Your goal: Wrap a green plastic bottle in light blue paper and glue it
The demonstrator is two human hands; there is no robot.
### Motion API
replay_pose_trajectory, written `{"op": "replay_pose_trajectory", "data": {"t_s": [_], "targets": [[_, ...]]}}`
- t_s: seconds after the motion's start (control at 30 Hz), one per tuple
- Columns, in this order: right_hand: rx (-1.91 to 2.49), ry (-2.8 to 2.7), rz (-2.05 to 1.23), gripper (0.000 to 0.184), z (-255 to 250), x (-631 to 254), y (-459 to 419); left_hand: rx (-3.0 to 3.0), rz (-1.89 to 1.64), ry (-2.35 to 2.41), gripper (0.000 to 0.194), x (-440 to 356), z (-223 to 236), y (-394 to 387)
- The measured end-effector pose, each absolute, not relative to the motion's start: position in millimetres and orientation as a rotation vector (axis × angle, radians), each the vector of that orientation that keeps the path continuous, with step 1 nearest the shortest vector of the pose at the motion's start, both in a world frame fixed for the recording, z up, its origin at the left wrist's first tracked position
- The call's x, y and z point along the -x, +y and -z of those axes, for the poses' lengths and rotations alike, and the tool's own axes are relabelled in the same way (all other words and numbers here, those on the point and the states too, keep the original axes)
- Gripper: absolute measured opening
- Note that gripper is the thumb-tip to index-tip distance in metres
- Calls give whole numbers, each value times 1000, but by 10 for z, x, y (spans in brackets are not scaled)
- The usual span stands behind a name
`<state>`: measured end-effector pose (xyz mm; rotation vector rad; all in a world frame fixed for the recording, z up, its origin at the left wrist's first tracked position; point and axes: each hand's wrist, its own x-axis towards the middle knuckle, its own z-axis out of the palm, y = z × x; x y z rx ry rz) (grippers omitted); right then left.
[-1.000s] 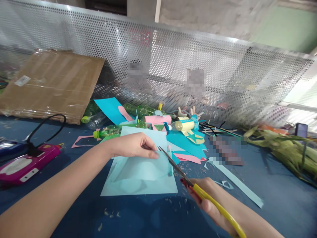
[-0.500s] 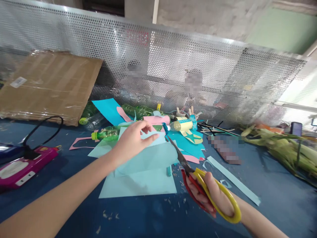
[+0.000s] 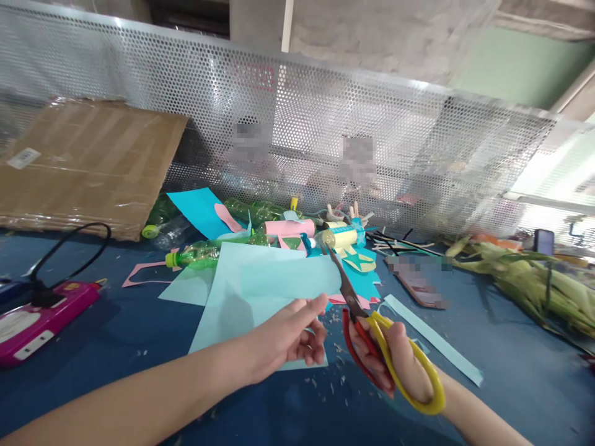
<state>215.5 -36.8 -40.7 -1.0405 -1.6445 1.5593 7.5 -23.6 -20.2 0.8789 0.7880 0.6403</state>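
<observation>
Loosely, your left hand (image 3: 292,341) half curls over the near right part of the pale blue paper (image 3: 227,322), with nothing visible in its grasp; whether it touches the sheet, you cannot tell. Your right hand (image 3: 400,365) is closed around the yellow-and-red scissors (image 3: 351,300), their dark metal blades by the right end of the smooth, curved upper layer. Just beyond the paper lie a ribbed green bottle (image 3: 199,254) and a pink paper roll (image 3: 290,227). To the right are a straight pale strip (image 3: 434,337) and leafy green husks (image 3: 520,279) (rather crinkled ones). Brown cardboard (image 3: 93,161) leans by the perforated metal screen (image 3: 395,186).
</observation>
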Motion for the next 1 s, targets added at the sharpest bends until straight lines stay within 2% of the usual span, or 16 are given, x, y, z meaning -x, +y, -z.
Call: {"op": "replay_pose_trajectory", "data": {"t_s": [0.3,0.43,0.57,0.77,1.0], "targets": [[951,-1749,-1406,74,359,-2123,-370,-519,-1050,785,41,-139,60,-158],[957,-1754,-1400,73,393,-2121,-374,-539,-1299,726,54,-92,64,-124],[969,-1797,-1373,71,408,-2126,-373,-691,-1326,692,55,-41,23,-112],[989,-1880,-1262,67,401,-2135,-371,-930,-1270,826,34,-11,-21,-133],[1005,-1922,-1214,66,399,-2160,-375,-1255,-1201,1075,57,74,164,-50]]}}
